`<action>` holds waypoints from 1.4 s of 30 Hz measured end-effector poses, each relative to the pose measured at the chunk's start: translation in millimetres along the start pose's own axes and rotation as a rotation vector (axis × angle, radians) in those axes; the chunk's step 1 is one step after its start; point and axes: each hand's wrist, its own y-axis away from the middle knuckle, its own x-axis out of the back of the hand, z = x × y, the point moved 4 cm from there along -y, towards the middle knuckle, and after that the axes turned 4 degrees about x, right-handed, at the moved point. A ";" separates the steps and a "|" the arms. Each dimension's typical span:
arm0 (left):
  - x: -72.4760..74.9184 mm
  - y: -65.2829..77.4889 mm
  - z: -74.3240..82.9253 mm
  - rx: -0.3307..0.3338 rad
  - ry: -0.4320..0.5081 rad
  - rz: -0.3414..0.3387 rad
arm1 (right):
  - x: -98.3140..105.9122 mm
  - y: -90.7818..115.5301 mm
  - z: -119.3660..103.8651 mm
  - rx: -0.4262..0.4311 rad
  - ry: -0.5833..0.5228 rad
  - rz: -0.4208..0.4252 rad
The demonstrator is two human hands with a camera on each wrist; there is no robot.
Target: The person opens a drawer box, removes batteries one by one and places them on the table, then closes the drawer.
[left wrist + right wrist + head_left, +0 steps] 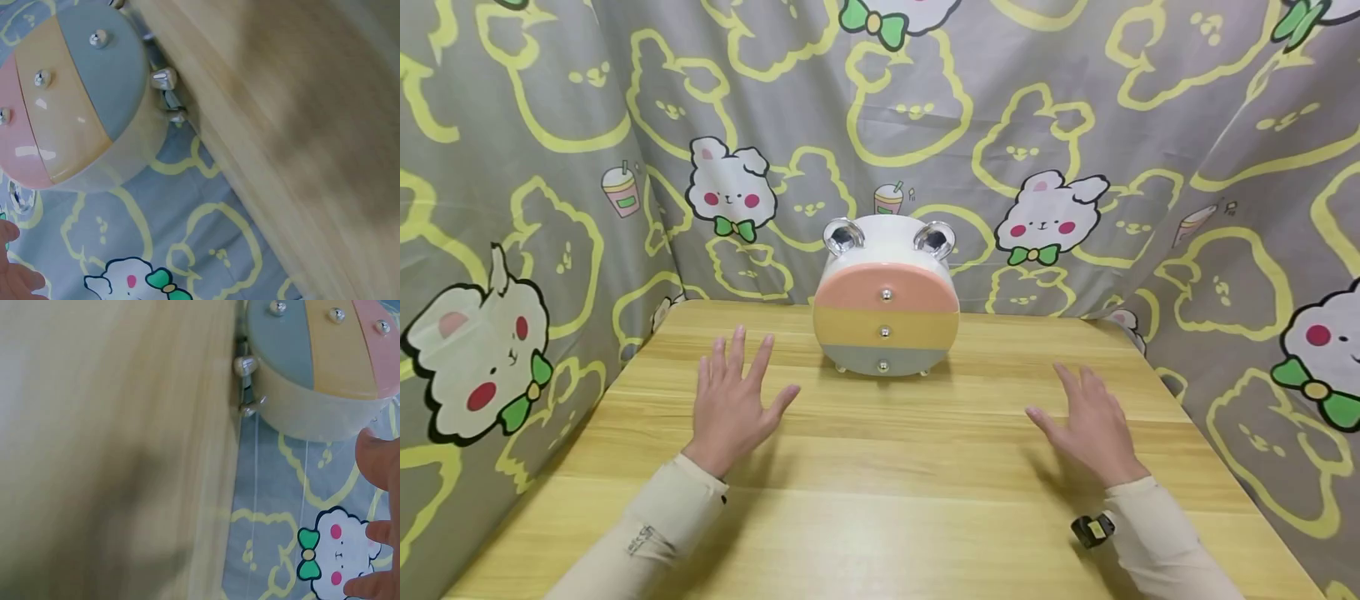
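A small rounded drawer box [886, 321] stands upright near the back of the table. Its front has a pink, a yellow and a grey-blue drawer, each with a silver knob, and two silver ear-like rings sit on its white top. To its left, my left hand [733, 412] is held over the table with fingers spread, touching nothing. My right hand [1092, 425] hovers on the other side, fingers extended and holding nothing. In the left wrist view the box [69, 94] shows its short silver feet; the right wrist view has the box [319, 362] beyond the thumb.
The wooden table [880, 500] reaches back to a grey curtain [820, 108] printed with yellow outlines and white bears, which hangs on the left, back and right. A black band [1093, 530] is at the right wrist, by the light sleeve [1157, 525].
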 end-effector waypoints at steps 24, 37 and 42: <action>-7.6 -62.9 17.9 -0.053 0.417 -0.227 | -5.9 -54.4 -39.2 0.030 -0.348 -0.101; 1.2 -97.1 24.5 -0.034 0.557 -0.249 | -15.8 -83.0 -60.5 0.074 -0.535 -0.111; 1.5 -110.3 27.1 -0.054 0.597 -0.233 | -21.3 -91.9 -69.6 0.101 -0.601 -0.118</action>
